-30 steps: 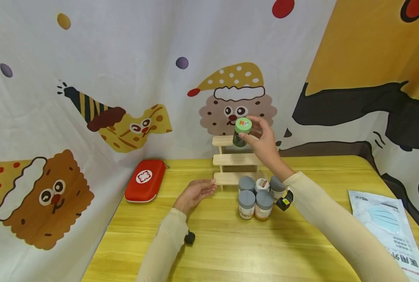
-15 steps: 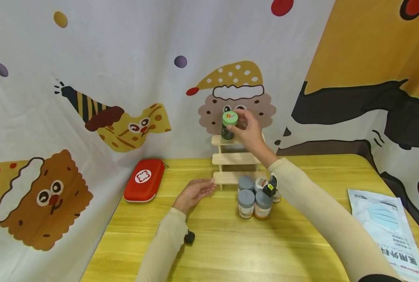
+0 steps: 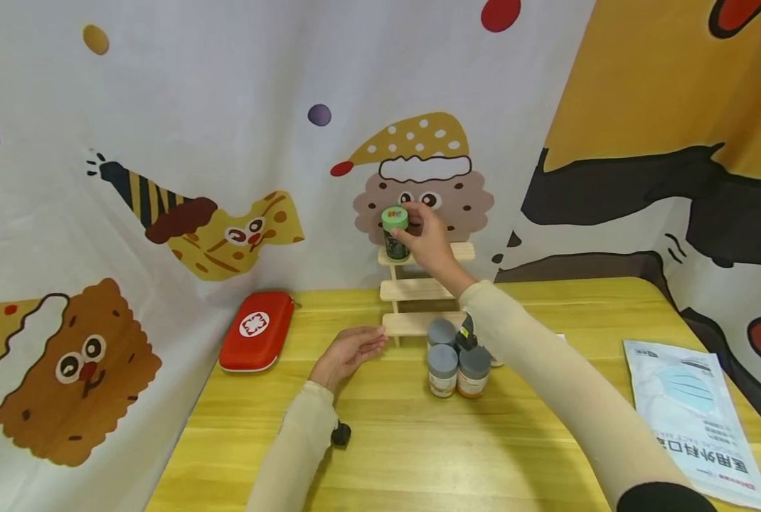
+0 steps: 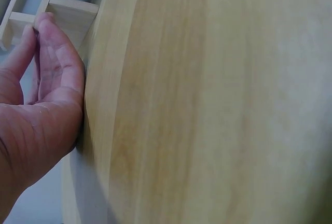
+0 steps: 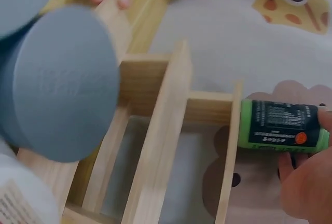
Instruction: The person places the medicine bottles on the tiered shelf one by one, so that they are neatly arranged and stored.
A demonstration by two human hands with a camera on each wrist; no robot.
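At the wooden rack point(image 3: 416, 289), right hand point(image 3: 433, 247) pinches a green jar point(image 3: 395, 243), left hand point(image 3: 348, 353) the bottom shelf point(image 3: 409, 324).

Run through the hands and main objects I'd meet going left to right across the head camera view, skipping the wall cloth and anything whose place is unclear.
Red case, left hand, green-lidded jar, right hand, mask packet.

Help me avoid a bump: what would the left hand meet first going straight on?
Most likely the wooden rack: the left hand has its fingertips at the left end of the lowest shelf, touching or nearly so.
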